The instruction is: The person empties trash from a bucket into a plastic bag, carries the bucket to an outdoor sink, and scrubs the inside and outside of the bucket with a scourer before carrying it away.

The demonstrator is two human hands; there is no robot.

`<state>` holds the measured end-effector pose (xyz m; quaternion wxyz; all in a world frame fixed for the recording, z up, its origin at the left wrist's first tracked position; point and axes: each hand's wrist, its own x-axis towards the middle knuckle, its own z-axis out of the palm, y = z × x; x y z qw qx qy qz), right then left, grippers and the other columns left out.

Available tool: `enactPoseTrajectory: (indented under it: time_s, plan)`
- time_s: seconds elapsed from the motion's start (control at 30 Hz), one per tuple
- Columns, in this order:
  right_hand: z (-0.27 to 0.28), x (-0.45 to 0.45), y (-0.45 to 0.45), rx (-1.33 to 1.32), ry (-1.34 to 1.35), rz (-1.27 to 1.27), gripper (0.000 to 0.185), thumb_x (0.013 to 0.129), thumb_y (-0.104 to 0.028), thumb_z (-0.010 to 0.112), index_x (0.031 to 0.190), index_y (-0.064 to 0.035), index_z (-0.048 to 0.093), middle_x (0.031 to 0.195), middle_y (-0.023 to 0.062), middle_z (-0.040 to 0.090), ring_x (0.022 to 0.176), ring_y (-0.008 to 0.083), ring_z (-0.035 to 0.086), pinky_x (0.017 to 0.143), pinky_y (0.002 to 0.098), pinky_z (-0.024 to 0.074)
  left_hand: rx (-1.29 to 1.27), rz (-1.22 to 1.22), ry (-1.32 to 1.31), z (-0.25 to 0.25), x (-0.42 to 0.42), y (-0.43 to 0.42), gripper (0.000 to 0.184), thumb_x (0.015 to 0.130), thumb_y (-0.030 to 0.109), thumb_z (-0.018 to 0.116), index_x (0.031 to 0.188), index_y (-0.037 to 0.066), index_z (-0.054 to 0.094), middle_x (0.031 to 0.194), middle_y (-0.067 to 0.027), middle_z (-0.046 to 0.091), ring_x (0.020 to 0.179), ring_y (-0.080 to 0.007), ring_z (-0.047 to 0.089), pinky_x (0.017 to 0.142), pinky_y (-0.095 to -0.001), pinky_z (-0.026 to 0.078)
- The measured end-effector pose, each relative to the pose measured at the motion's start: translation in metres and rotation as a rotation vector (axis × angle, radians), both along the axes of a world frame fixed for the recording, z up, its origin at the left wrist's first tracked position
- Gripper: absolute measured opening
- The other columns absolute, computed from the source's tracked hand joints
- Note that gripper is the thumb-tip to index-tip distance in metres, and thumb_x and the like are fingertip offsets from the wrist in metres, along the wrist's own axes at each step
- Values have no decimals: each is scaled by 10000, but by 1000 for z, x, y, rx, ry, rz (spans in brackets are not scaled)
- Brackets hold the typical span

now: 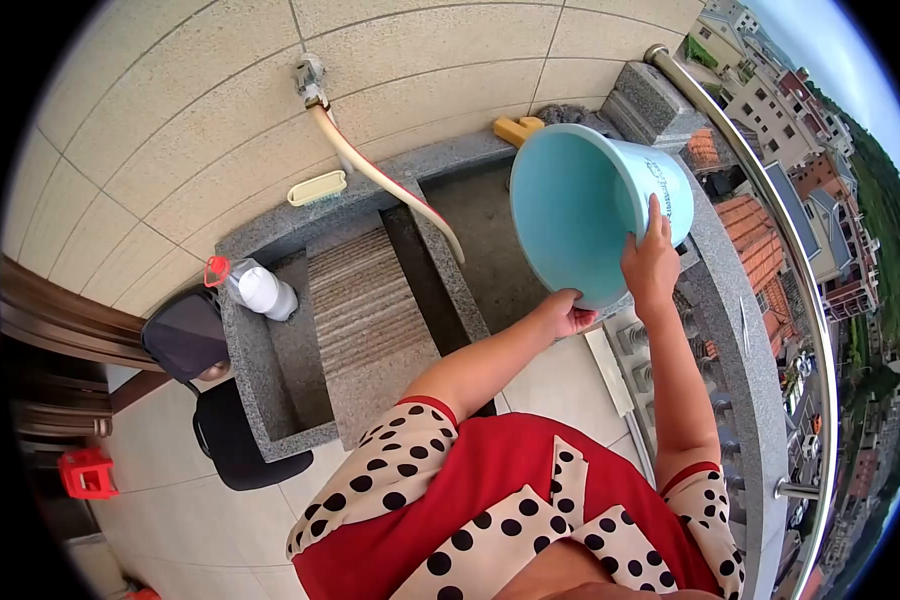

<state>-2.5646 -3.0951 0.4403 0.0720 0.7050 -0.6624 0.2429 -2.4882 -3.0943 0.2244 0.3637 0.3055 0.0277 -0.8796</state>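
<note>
A light blue plastic basin [570, 220] is tilted on its side over the right part of the stone sink [462, 295], its open mouth turned to the left and its inside bare. My left hand [567, 314] grips the lower rim, thumb on top. My right hand [653, 262] presses against the outer wall near the rim, fingers stretched up along it and the thumb at the edge. Left of the basin, a cream hose [385, 183] hangs from the wall tap [310, 80] into the sink. I cannot tell whether the basin touches the sink edge.
A ribbed washboard slab [370, 300] lies left of the hose. A bottle with a red cap [260, 288] stands in the left trough. On the back ledge are a brush [316, 188] and a yellow object [517, 130]. A metal railing [805, 270] runs along the right; a black chair [235, 430] stands left.
</note>
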Motion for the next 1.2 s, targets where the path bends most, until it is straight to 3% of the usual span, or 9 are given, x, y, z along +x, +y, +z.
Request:
enactPoseTrajectory:
  time_s: [0.1, 0.27, 0.47, 0.57, 0.7, 0.9, 0.97, 1.1, 1.2]
  plan:
    - [-18, 14, -55, 154, 87, -11, 650, 813, -158, 572, 1408, -104, 316, 1273, 307, 456, 735, 409, 644, 633, 450, 523, 167, -54, 11, -17, -7, -29, 197, 922, 155, 438, 960, -26, 504, 791, -137, 592, 631, -228, 597, 528, -313, 536]
    - [-64, 27, -111, 323, 192, -27, 640, 812, -144, 561, 1404, -98, 322, 1260, 334, 445, 730, 396, 651, 635, 435, 524, 319, -67, 134, -51, -12, -51, 138, 883, 133, 472, 776, 47, 461, 627, -54, 480, 488, -137, 460, 406, -245, 365]
    - [-92, 37, -149, 408, 286, 54, 677, 804, -130, 549, 1426, -101, 284, 1321, 384, 355, 734, 388, 659, 638, 417, 527, 243, -123, 333, -104, -31, -70, 204, 908, 222, 459, 808, 47, 492, 625, -56, 518, 496, -152, 502, 451, -262, 420]
    - [-103, 40, -159, 428, 324, 137, 695, 791, -117, 545, 1431, -98, 276, 1342, 404, 314, 737, 385, 662, 653, 407, 530, 293, -222, 24, -83, -31, -82, 283, 926, 314, 459, 845, 48, 512, 669, -80, 581, 535, -186, 564, 499, -304, 486]
    - [-98, 25, -172, 470, 387, 326, 697, 770, -87, 540, 1424, -92, 299, 1358, 392, 316, 731, 366, 668, 670, 399, 532, 143, -189, -254, -111, -13, -68, 367, 916, 434, 482, 944, 70, 522, 811, -103, 616, 650, -228, 611, 568, -389, 530]
    - [-92, -27, -193, 397, 362, 548, 663, 769, -48, 544, 1398, -79, 336, 1383, 300, 361, 696, 368, 653, 649, 411, 527, 456, 224, -941, -166, 78, -59, 294, 836, 286, 566, 1049, 97, 495, 833, -86, 544, 642, -219, 526, 536, -352, 467]
    - [-86, -37, -188, 403, 381, 558, 653, 767, -46, 548, 1388, -70, 347, 1379, 295, 370, 689, 367, 652, 644, 407, 528, 413, 458, -1018, -164, 83, -64, 366, 795, 202, 595, 1101, 18, 514, 979, -138, 593, 838, -275, 575, 710, -390, 485]
    - [-82, -44, -187, 400, 410, 606, 653, 756, -35, 555, 1378, -63, 358, 1370, 291, 383, 698, 358, 656, 637, 390, 534, 100, 485, -1324, -132, 63, -105, 538, 755, 144, 646, 1225, -29, 449, 1155, -190, 584, 1060, -310, 566, 909, -398, 437]
    - [-76, -48, -206, 434, 440, 648, 686, 755, -105, 632, 1381, -74, 354, 1377, 248, 403, 706, 354, 658, 644, 391, 533, -378, 531, -1675, -64, 64, -143, 521, 785, 181, 644, 1238, 0, 463, 1131, -202, 595, 1038, -326, 580, 874, -388, 455]
